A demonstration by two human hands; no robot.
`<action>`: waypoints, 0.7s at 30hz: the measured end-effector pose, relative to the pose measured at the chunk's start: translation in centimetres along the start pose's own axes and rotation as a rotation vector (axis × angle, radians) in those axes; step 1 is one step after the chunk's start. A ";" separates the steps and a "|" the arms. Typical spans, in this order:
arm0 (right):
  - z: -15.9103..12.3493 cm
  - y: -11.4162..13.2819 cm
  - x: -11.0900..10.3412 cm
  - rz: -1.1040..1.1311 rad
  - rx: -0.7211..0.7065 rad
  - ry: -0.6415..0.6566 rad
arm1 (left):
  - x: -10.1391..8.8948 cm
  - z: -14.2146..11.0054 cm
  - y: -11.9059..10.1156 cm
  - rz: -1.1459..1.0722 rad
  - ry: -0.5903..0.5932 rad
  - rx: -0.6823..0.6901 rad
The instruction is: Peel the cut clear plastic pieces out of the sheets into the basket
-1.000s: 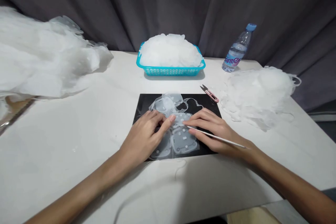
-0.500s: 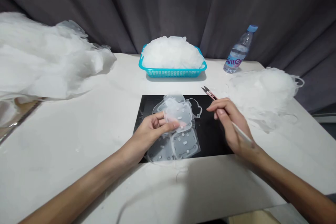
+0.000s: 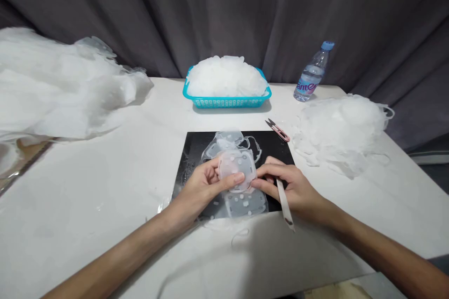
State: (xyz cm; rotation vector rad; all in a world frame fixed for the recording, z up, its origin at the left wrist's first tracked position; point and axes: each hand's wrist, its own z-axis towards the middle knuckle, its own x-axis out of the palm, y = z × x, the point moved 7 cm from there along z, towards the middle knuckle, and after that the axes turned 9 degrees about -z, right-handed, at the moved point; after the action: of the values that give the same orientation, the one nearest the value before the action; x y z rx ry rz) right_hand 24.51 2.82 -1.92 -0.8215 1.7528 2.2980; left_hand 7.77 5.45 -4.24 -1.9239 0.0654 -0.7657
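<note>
My left hand (image 3: 210, 180) grips a translucent, rounded-square silicone-like piece (image 3: 240, 166) with small slots and dots, its thumb lying across the front. At that piece's right edge, the thumb and forefinger of my right hand (image 3: 289, 182) are pinched together. A slim white tool (image 3: 285, 203), perhaps tweezers, is tucked in my right hand and points down toward the table's front. Beneath the hands, more translucent pieces (image 3: 245, 203) lie overlapping on a black mat (image 3: 275, 149). A thin clear loop of trimming (image 3: 256, 147) rests behind the held piece.
Pink-handled thread snips (image 3: 278, 131) lie behind the mat's right corner. A turquoise basket (image 3: 228, 102) heaped with white pieces stands at the back, with a water bottle (image 3: 310, 77) to its right. Translucent heaps lie at left (image 3: 63, 88) and right (image 3: 340, 126).
My right hand has moved left and down to the held piece's edge, and its white tool has swung to point downward. The held piece has turned and lowered slightly.
</note>
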 end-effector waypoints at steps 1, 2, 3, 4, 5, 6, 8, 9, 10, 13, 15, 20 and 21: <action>0.0 0.0 -0.1 0.005 -0.009 0.007 | -0.1 0.0 0.0 0.024 -0.011 0.014; 0.0 0.0 -0.2 0.000 -0.017 0.015 | -0.1 0.0 0.0 0.043 -0.018 0.031; 0.0 0.0 -0.3 -0.014 -0.022 0.023 | -0.2 -0.1 -0.1 0.059 -0.021 0.048; 0.0 0.0 -0.4 -0.034 -0.025 0.028 | -0.3 -0.1 -0.1 0.072 -0.026 0.060; 0.0 0.0 -0.5 -0.055 -0.022 0.031 | -0.4 -0.2 -0.1 0.082 -0.032 0.067; 0.0 0.1 -0.6 -0.075 -0.021 0.024 | -0.5 -0.2 0.0 0.090 -0.038 0.069; -0.1 0.2 -0.7 -0.101 -0.028 0.006 | -0.5 -0.2 0.2 0.103 -0.038 0.066; -0.1 0.3 -0.7 -0.107 -0.035 0.000 | -0.5 -0.2 0.2 0.108 -0.032 0.064; -0.2 0.4 -0.6 -0.112 -0.046 -0.006 | -0.4 -0.1 0.3 0.112 -0.027 0.064; -0.3 0.7 -0.3 -0.148 -0.086 -0.040 | 0.0 -0.2 0.3 0.113 -0.029 0.072; -0.4 1.0 -0.2 -0.195 -0.127 -0.097 | 0.5 -0.4 0.3 0.097 -0.035 0.067; 0.2 0.0 0.2 -0.322 -0.111 -0.187 | 1.4 -1.3 0.9 0.010 0.027 -0.069; 0.4 -0.5 0.3 -0.330 -0.076 -0.178 | 1.4 -1.4 1.0 0.009 0.054 -0.089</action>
State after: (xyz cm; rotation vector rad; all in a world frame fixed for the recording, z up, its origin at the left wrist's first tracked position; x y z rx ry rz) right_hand 24.37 3.29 -2.39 -0.8197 1.3504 2.1534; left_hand 8.45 3.34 -4.03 -1.9852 0.1431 -0.8204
